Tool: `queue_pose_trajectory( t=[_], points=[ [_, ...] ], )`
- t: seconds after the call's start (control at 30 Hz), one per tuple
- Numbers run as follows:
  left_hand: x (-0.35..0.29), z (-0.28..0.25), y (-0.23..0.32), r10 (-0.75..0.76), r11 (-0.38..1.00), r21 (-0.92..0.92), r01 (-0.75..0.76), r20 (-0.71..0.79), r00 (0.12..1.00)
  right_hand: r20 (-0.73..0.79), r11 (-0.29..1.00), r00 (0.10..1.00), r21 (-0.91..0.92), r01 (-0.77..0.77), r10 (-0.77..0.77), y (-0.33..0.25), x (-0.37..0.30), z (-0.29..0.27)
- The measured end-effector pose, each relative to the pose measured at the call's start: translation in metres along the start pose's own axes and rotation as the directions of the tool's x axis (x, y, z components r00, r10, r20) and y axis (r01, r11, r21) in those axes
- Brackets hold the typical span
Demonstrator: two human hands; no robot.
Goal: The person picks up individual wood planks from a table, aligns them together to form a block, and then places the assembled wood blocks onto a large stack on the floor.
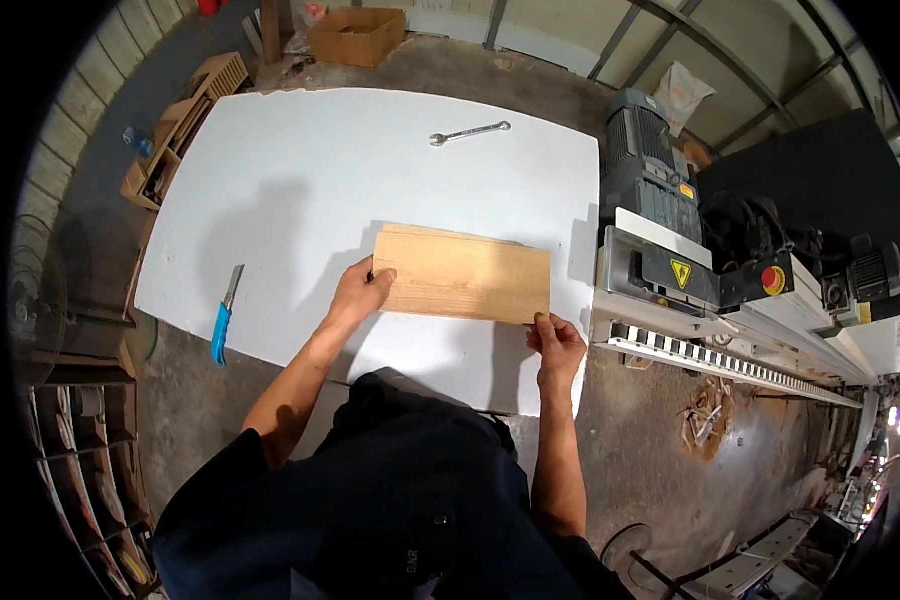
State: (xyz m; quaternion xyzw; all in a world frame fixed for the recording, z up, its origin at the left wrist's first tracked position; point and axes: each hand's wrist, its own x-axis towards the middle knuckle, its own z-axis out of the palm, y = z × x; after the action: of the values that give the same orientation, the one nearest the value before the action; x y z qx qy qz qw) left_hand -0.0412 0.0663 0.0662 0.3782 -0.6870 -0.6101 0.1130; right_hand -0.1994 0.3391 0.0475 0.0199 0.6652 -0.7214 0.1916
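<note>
A rectangular, light-coloured wooden board is held up over the white table, its long side running left to right. A thin strip of wood shows along its far edge; whether that is a second board I cannot tell. My left hand grips the left end, thumb on top and fingers mostly hidden. At the near right corner, my right hand pinches the board between thumb and fingers. A blue-handled knife lies at the table's near left edge, blade pointing away. Toward the far right rests a silver combination wrench.
Right of the table stands a machine with a grey motor, a red stop button and a long toothed rail. Wooden racks line the left side. A shelf unit is at lower left, a cardboard box behind.
</note>
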Motion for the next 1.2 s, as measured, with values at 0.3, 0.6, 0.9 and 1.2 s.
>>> queue_pose_trajectory(
  t=[0.3, 0.6, 0.9, 1.2],
  points=[
    [0.0, 0.002, 0.007, 0.005, 1.0, -0.018, -0.005, 0.03, 1.0, 0.081, 0.991, 0.992, 0.082, -0.107, 0.1, 0.002, 0.005, -0.02],
    [-0.08, 0.002, 0.144, 0.555, 0.832, -0.13, -0.539, 0.176, 0.813, -0.001, 0.986, 0.986, 0.003, -0.165, 0.165, 0.013, -0.005, -0.051],
    [-0.175, 0.009, 0.246, 0.997, -0.032, -0.861, -0.508, -0.061, 0.04, 0.003, 0.987, 0.989, 0.057, -0.148, 0.148, 0.024, -0.017, -0.049],
    [-0.207, 0.037, 0.22, 0.932, -0.076, -0.665, -0.743, -0.313, 0.185, -0.064, 0.981, 0.983, 0.106, -0.164, 0.172, 0.03, -0.03, -0.058]
  ],
)
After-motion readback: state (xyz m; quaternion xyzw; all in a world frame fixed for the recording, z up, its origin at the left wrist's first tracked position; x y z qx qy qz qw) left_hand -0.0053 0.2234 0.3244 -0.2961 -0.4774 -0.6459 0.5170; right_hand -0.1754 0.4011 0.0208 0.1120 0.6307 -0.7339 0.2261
